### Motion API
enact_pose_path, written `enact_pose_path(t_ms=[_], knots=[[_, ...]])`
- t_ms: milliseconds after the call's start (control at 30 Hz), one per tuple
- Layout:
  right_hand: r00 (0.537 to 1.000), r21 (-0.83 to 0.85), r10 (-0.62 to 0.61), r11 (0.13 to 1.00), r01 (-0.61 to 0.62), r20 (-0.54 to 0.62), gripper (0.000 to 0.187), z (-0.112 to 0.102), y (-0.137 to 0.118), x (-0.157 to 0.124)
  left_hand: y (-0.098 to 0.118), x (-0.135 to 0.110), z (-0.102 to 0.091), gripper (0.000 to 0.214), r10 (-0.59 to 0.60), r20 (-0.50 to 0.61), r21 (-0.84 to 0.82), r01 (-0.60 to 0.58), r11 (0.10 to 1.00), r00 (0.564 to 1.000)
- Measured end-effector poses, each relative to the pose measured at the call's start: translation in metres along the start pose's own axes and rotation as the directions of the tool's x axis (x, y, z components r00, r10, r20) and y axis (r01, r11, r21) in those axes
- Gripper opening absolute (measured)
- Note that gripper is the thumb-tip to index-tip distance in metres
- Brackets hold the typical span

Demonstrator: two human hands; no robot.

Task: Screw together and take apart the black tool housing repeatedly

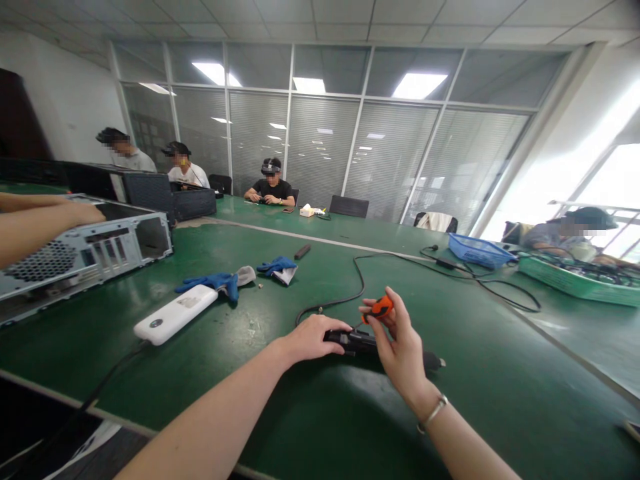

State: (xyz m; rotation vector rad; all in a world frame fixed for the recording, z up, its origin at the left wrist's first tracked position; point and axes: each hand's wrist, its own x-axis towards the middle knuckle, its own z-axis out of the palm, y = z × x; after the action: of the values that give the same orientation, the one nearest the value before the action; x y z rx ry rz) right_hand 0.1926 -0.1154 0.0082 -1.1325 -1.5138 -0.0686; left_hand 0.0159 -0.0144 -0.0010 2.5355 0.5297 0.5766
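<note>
On the green surface (325,413) just in front of me, items as follows.

1. Long black plastic hand tool (356,342): lies flat between my hands. Its long axis runs left to right across my view, dipping slightly toward me at the right. The narrow nose points right, and the black cable (357,280) leaves from the left end.
2. Left hand (313,337): palm down, fingers curled over the tool's rear end, pinning it to the surface.
3. Right hand (400,347): raised just above the tool, thumb and fingertips pinching a small orange plastic part (383,307).
4. Step in hand, by my judgement: steadying the body while the orange part is handled over it. A next move calls for a firm left grip and for lining the part up along that axis.
5. Nearby, to the left: white oblong device (175,313), blue gloves (215,283).
</note>
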Motion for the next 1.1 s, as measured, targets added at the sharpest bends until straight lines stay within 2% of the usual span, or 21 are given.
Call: enact_pose_path(t_ms=[100, 200, 333, 400, 500, 600, 700, 900, 1000, 1100], knots=[[0.995, -0.164, -0.08, 0.983, 0.088, 0.056, 0.05, -0.001, -0.005, 0.017, 0.0, 0.0, 0.0, 0.048, 0.01, -0.007, -0.01, -0.01, 1.0, 1.0], [0.992, -0.287, -0.087, 0.952, 0.11, 0.092, 0.043, -0.003, -0.01, 0.034, -0.001, 0.001, 0.0, 0.049, -0.023, -0.015, -0.022, 0.023, 0.999, 1.0], [0.984, -0.228, -0.079, 0.967, 0.115, 0.16, 0.053, -0.003, -0.014, 0.037, -0.004, 0.001, 0.002, 0.048, -0.07, -0.027, -0.106, 0.067, 0.992, 0.997], [0.988, -0.21, -0.103, 0.97, 0.125, 0.116, 0.056, -0.001, -0.012, 0.032, -0.007, 0.002, 0.004, 0.049, -0.091, -0.031, -0.108, 0.087, 0.99, 0.995], [0.993, -0.224, -0.118, 0.967, 0.119, 0.02, 0.049, 0.002, -0.009, 0.024, -0.01, 0.002, 0.006, 0.049, -0.149, -0.051, -0.109, 0.143, 0.984, 0.988], [0.994, -0.187, -0.103, 0.976, 0.109, 0.04, 0.049, 0.004, -0.011, 0.022, -0.01, 0.002, 0.006, 0.049, -0.175, -0.046, -0.111, 0.169, 0.979, 0.984], [0.994, -0.143, -0.081, 0.986, 0.09, 0.07, 0.057, 0.006, -0.017, 0.022, -0.007, 0.002, 0.004, 0.049, -0.151, -0.034, -0.119, 0.146, 0.982, 0.988], [0.992, -0.179, -0.037, 0.982, 0.057, 0.117, 0.049, 0.009, -0.016, 0.022, -0.002, 0.002, 0.0, 0.05, -0.113, -0.033, -0.146, 0.108, 0.983, 0.993], [0.988, -0.122, -0.031, 0.991, 0.049, 0.148, 0.055, 0.01, -0.014, 0.022, 0.0, 0.002, -0.001, 0.048, -0.109, -0.027, -0.165, 0.103, 0.981, 0.994], [0.99, -0.153, -0.023, 0.987, 0.045, 0.138, 0.056, 0.011, -0.015, 0.021, 0.002, 0.001, -0.001, 0.045, -0.096, -0.023, -0.154, 0.092, 0.984, 0.995]])
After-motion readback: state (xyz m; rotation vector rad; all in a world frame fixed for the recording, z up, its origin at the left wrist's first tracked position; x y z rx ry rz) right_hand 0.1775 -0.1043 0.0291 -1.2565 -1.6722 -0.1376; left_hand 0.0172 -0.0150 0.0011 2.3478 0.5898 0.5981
